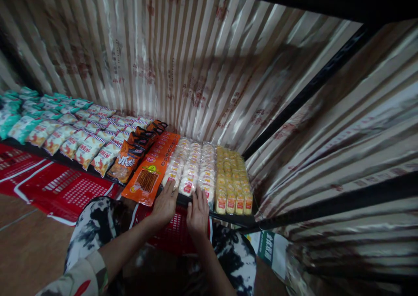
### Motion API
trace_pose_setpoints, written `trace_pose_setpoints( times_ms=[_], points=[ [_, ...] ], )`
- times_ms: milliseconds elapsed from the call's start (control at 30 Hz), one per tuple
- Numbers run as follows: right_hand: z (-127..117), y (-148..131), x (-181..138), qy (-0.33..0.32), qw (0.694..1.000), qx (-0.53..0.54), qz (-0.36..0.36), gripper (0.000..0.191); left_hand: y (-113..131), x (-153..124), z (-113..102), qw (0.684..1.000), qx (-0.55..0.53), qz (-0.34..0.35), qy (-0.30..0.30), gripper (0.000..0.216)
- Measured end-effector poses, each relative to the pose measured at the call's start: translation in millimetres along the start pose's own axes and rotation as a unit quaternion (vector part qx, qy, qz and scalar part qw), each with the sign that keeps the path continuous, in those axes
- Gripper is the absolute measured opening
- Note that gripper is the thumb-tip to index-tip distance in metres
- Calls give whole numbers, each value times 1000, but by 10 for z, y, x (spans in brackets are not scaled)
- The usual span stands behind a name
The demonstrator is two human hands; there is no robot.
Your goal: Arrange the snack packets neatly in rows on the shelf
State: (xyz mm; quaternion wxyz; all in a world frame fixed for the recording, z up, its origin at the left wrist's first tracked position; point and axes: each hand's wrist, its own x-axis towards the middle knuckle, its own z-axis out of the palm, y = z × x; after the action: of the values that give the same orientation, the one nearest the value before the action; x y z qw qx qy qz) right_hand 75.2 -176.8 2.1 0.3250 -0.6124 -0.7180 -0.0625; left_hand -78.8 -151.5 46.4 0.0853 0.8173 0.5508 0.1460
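On a low dark shelf (228, 219) lie rows of snack packets. My left hand (165, 203) rests with fingers stretched flat against the front of the white round-cake packets (186, 167). My right hand (198, 211) lies flat beside it, its fingertips touching the front packets of the same white rows. Left of my hands, orange packets (150, 170) lie in a line. Yellow packets (232, 178) fill the shelf's right end. Neither hand grips anything.
Further left lie dark orange bags (129, 156), white-and-red bags (83, 146) and green bags (19, 113). Striped shiny paper (196, 61) lines the back and right side. A red panel (62, 187) runs below the shelf. My patterned knees (98, 226) sit close to it.
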Motion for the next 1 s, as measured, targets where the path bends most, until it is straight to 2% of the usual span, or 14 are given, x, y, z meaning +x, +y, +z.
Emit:
trace_pose_setpoints(
  times_ms=[200,433,700,833,1000],
  points=[
    [-21,80,-180,12,998,-22,49,45,68,-28,194,998,-18,56,28,47],
    [-7,113,-161,15,999,-13,32,46,246,35,333,995,-15,94,-20,46],
    [9,175,-203,27,999,-4,19,47,341,49,433,993,-8,119,8,44],
    [-82,216,-225,42,999,-11,31,47,487,82,459,986,-5,165,6,42],
    [-283,374,-276,78,992,-35,95,50,630,128,505,983,-9,183,-24,42]
  ],
)
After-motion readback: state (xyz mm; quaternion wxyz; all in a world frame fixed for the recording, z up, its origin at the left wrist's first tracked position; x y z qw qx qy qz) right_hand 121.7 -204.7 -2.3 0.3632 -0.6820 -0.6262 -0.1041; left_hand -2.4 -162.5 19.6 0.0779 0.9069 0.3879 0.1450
